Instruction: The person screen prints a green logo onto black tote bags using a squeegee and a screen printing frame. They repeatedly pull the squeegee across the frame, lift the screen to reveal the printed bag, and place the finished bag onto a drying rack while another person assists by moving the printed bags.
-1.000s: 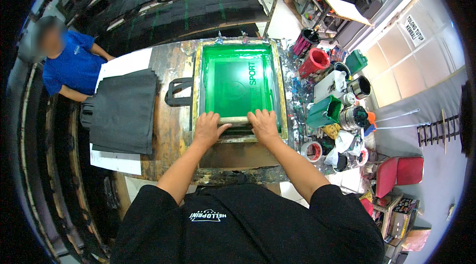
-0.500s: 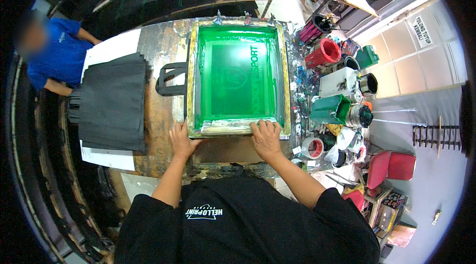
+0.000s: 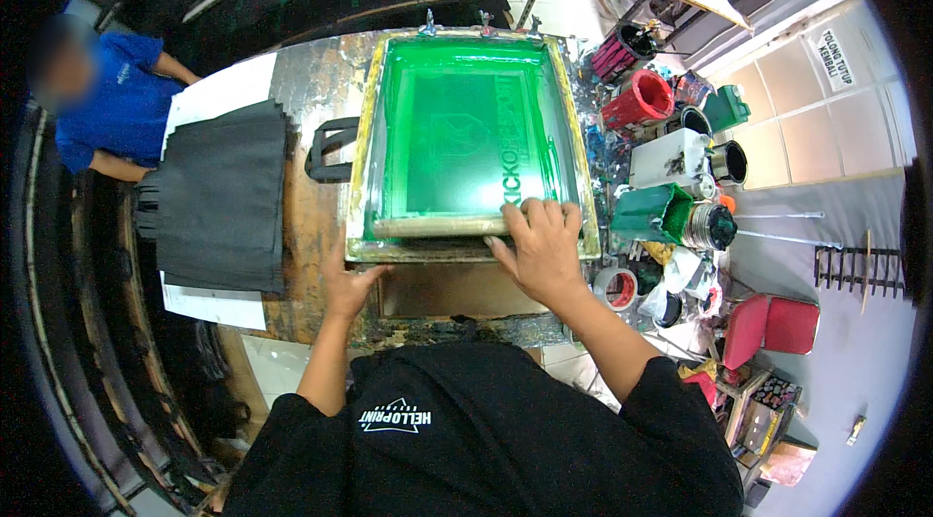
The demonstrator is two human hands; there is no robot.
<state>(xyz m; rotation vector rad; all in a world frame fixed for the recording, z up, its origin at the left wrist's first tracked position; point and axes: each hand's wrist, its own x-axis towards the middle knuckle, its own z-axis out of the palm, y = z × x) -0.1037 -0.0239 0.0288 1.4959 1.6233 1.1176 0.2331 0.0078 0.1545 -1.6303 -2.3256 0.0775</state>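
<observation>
A screen-printing frame (image 3: 590,211) with a green mesh bearing lettering and a crest is before me, hinged by clamps (image 3: 486,23) at its far edge. Its near end looks raised off the table. My right hand (image 3: 544,250) is closed over the right end of a squeegee (image 3: 437,225), which lies across the near end of the mesh. Whether it also grips the frame edge is hidden. By the near left corner rests my left hand (image 3: 348,286), thumb spread; the frame partly covers its fingers. A black bag handle (image 3: 330,150) sticks out left of the frame.
Left on the table (image 3: 316,264) lies a stack of black bags (image 3: 222,201), with a person in a blue shirt (image 3: 121,99) beside it. Along the right stand a red bucket (image 3: 646,97), a green ink container (image 3: 653,214) and a tape roll (image 3: 615,290). A red chair (image 3: 743,327) is beyond.
The frame's near end has come up toward me and looks wider. My right hand has shifted slightly right and now wraps the squeegee. My left hand has moved slightly left and nearer.
</observation>
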